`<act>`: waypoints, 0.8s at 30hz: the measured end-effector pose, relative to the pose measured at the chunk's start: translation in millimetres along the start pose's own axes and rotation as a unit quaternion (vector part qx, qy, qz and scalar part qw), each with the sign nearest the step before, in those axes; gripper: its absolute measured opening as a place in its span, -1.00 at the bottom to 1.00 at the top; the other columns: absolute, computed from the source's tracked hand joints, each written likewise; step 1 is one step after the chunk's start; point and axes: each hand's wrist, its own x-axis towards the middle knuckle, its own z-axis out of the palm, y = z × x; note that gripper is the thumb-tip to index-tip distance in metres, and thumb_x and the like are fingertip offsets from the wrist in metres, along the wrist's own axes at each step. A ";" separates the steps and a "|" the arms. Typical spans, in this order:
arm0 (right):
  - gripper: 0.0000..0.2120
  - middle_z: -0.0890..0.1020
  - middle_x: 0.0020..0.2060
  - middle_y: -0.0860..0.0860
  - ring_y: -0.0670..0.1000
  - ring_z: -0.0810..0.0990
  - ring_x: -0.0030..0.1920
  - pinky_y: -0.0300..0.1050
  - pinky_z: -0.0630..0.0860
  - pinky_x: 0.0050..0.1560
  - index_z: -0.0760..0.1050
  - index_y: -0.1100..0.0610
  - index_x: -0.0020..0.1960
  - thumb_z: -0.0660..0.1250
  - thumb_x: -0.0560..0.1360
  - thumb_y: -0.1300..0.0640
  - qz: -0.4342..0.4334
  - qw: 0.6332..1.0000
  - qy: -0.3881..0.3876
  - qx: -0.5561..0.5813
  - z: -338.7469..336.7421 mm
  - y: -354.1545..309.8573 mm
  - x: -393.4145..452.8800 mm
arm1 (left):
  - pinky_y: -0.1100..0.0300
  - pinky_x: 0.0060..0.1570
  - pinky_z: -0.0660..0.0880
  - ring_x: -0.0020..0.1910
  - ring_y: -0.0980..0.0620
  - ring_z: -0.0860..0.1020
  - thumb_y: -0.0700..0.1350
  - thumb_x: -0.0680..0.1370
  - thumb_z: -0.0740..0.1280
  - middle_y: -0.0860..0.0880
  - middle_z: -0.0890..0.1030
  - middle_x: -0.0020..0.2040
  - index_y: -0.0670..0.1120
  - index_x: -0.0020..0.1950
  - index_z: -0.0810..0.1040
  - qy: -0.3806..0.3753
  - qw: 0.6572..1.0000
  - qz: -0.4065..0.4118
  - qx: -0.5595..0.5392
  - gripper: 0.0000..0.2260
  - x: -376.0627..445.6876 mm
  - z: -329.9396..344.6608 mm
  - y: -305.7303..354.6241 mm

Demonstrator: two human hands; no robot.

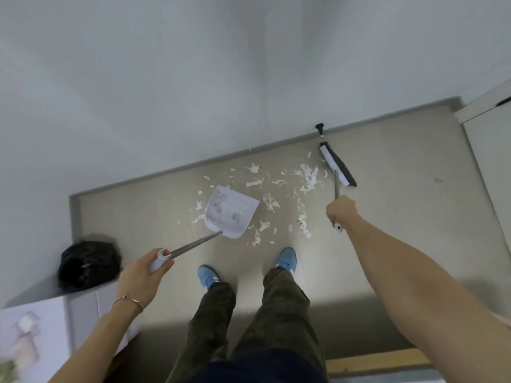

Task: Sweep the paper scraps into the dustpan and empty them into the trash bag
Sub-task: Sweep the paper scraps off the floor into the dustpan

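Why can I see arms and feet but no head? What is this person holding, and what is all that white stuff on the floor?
The camera sits on the person's head and looks down, so you see what they see: their own arms, legs and blue shoes. There is only this one picture. The left hand has its grip on the long handle of a pale dustpan resting on the floor. The right hand has its grip on the handle of a broom, whose brush end is near the wall. The white stuff is torn paper scraps scattered across the floor; a few already lie in the dustpan. The dark lump on the left is a black trash bag.
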 end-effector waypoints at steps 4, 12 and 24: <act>-0.76 0.64 0.01 0.23 0.19 0.66 0.04 -0.08 0.57 -0.11 0.51 0.38 0.13 0.20 0.53 0.30 -0.006 1.000 0.002 0.003 24.9 10.5 -23.2 | 0.04 -0.23 0.51 -0.33 -0.09 0.55 -0.07 0.52 0.37 -0.08 0.58 -0.32 -0.05 -0.01 0.58 -0.005 1.000 0.003 0.006 -0.91 0.4 -3.4 -8.0; -0.74 0.63 -0.01 0.19 0.16 0.67 -0.09 -0.08 0.62 -0.12 0.48 0.28 0.17 0.21 0.55 0.19 -0.004 1.000 -0.026 -0.004 85.4 26.9 -96.8 | 0.02 -0.19 0.54 -0.30 -0.09 0.56 -0.06 0.53 0.35 -0.08 0.60 -0.28 -0.04 0.01 0.57 -0.018 1.000 0.019 -0.009 -0.90 1.6 -5.0 -27.9; -0.93 0.59 -0.14 0.22 0.15 0.55 -0.29 -0.17 0.39 -0.44 0.40 0.23 -0.09 0.18 0.53 0.24 -0.010 0.995 0.032 0.091 45.3 -9.8 -63.2 | 0.01 -0.23 0.50 -0.31 -0.09 0.54 -0.07 0.53 0.36 -0.10 0.60 -0.30 -0.02 -0.07 0.57 -0.011 1.000 0.014 -0.025 -0.95 -2.9 -25.3 -52.6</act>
